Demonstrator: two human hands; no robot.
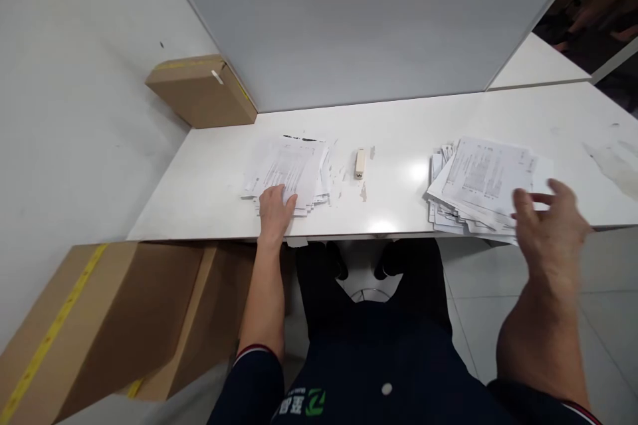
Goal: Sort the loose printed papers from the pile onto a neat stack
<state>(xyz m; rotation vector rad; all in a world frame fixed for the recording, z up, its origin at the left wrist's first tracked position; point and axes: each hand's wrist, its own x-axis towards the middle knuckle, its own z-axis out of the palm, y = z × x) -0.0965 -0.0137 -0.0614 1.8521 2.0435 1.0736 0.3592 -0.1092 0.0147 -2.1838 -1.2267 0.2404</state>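
Observation:
My left hand (275,211) lies on the front edge of a loose pile of printed papers (294,163), fingers flat and the thumb held apart. At the right, a thicker, uneven pile of printed papers (491,176) reaches over the front edge of the table. My right hand (551,226) is at that pile's right side, slightly blurred, with thumb and fingers apart and no sheet visible between them. Between the two piles sits a small cream-coloured block (360,163) with a dark end, perhaps a mini stapler.
The white table (393,206) has worn patches and backs onto a grey panel (369,26). A cardboard box (209,96) stands at its back left corner. Larger cardboard boxes (144,305) with yellow tape are below at the left, against the white wall (90,113).

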